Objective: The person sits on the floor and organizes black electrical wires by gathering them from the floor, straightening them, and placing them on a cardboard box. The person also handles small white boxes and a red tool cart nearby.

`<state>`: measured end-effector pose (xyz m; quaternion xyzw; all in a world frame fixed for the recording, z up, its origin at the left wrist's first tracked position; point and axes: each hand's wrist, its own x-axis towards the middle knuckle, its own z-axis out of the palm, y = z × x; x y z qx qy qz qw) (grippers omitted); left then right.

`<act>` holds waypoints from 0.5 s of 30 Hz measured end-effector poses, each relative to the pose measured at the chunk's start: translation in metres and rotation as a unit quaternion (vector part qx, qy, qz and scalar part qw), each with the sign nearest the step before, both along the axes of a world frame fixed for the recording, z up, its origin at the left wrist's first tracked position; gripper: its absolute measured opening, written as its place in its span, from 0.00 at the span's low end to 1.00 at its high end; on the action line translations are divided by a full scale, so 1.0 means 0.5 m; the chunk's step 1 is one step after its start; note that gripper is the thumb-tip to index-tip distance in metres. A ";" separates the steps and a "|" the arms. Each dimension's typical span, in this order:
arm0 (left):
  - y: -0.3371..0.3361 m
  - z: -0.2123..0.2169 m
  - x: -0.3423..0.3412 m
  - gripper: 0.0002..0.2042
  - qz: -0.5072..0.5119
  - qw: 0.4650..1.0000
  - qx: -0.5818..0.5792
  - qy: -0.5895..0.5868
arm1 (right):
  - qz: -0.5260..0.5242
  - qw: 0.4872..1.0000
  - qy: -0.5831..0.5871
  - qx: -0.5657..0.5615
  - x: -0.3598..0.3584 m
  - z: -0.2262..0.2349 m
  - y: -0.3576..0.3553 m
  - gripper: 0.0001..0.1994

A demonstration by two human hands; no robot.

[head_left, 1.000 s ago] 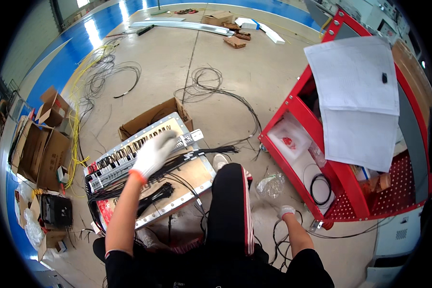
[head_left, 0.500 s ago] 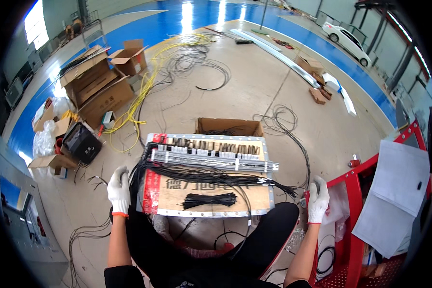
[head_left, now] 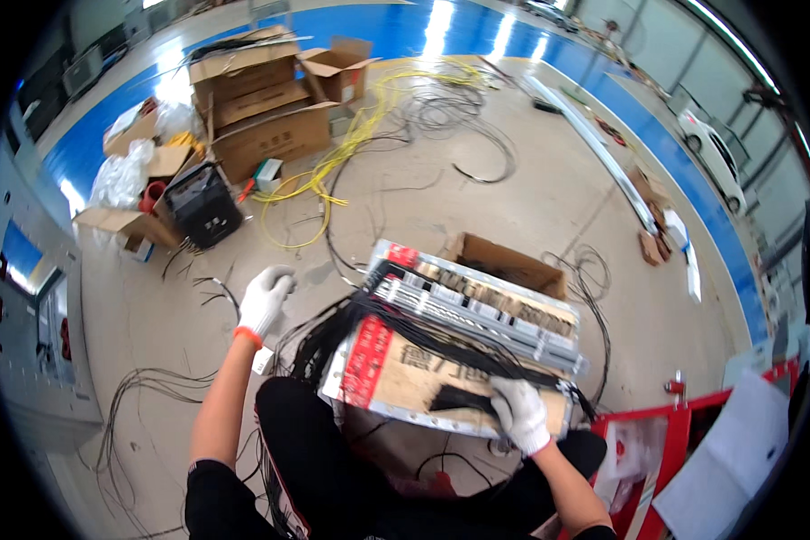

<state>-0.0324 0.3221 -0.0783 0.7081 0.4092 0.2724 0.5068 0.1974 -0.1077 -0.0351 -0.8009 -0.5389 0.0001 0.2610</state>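
Note:
My left hand [head_left: 266, 302], in a white glove with an orange cuff, is raised over the floor left of a wooden board [head_left: 405, 371] with a metal edge. It is empty, its fingers loosely bent and apart. My right hand [head_left: 519, 416], also gloved, is closed over the right end of a bundle of black cable ties [head_left: 460, 399] on the board. Its fingertips are partly hidden. Behind the bundle lie long black wires [head_left: 333, 337] with white end labels, beside grey slotted trunking [head_left: 477, 326]. A row of small labelled parts [head_left: 486, 301] runs along the far side.
An open cardboard box [head_left: 506, 264] stands just beyond the board. Yellow cable [head_left: 360, 135] and black coils lie on the floor. Cartons [head_left: 270, 139] and a black case [head_left: 202, 209] are at the left. A red metal frame [head_left: 666, 450] with papers stands at the right.
My view has turned, and the board now appears tilted and farther right. My right hand has moved from beside the board onto the cable ties. My left hand is raised and still empty.

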 end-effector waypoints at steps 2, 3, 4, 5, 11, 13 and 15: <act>0.087 -0.090 -0.007 0.14 -0.027 0.992 -0.028 0.123 | 0.034 0.999 -0.031 -0.011 0.004 -0.055 0.004 0.15; 0.116 -0.138 0.001 0.15 -0.043 0.979 -0.047 0.192 | 0.051 0.997 -0.056 -0.024 0.010 -0.081 0.000 0.16; 0.141 -0.189 0.017 0.14 -0.032 0.974 -0.135 0.177 | 0.059 0.996 -0.060 -0.024 0.015 -0.092 0.004 0.17; 0.163 -0.245 0.036 0.14 -0.023 0.961 -0.226 0.160 | 0.066 0.995 -0.064 -0.029 0.018 -0.094 0.007 0.17; 0.307 -0.546 0.183 0.17 -0.113 0.928 -0.061 0.349 | 0.083 0.993 -0.035 -0.077 0.031 -0.108 0.023 0.14; 0.322 -0.586 0.248 0.20 -0.119 0.931 -0.045 0.342 | 0.080 0.991 -0.007 -0.103 0.033 -0.115 0.015 0.15; 0.330 -0.648 0.288 0.20 -0.125 0.929 -0.022 0.349 | 0.096 0.993 -0.007 -0.074 0.041 -0.127 0.018 0.16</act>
